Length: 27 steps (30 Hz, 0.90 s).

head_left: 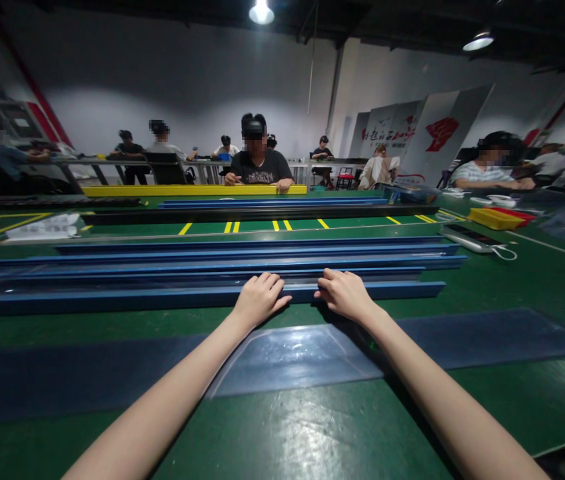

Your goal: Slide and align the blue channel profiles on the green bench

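Desk [282, 433]: green, under the goods.
Clear strip [292, 353]: flat, nearest my camera.
Near blue channel [112, 298]: lengthwise beyond the strip, under both grips.
Yellow tray [495, 219]: right, beside a red tray [526, 215]; contents I cannot make out.
Left grip [261, 297]: fingers curled over the channel, thumb at its near face.
Right grip [343, 293]: closed on it too.

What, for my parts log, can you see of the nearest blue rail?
The nearest blue rail is long and straight, plastic-looking, with a flat front face. It lies across the green table, running off the picture's left edge; its right end shows. The left hand and right hand reach over its upper edge; whether they grip it is unclear.
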Available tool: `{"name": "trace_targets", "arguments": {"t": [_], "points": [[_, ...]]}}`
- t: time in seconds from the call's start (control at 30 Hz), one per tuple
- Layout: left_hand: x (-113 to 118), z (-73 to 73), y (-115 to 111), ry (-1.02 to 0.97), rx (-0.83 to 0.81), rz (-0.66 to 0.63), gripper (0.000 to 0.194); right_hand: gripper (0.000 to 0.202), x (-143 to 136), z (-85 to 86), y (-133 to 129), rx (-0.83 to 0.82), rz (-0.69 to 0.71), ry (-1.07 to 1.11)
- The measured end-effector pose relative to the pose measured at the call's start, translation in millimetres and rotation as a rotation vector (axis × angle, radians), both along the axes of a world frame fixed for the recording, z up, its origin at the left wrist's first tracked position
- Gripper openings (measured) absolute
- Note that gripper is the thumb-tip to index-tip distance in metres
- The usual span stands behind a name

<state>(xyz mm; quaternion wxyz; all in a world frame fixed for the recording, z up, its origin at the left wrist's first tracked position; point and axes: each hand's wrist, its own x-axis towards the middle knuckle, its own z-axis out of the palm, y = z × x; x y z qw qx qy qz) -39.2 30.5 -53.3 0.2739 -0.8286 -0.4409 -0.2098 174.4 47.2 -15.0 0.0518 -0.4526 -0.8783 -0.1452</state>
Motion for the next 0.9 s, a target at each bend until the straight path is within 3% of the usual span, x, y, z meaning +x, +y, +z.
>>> {"name": "trace_targets", "arguments": {"t": [0.2,0.57,0.9], "points": [[-0.3,-0.1,-0.2,0.004,0.018,0.006,0.032,0.025,6.7,6.0,-0.7,-0.056,-0.058,-0.019],[-1.3,-2.9,1.8,0.023,0.027,0.033,0.034,0.025,51.1,10.2,9.3,-0.122,-0.216,-0.022],[-0.6,-1.5,0.5,0.029,0.039,0.06,0.036,0.034,43.7,4.6,5.8,-0.059,-0.167,-0.014]]}}
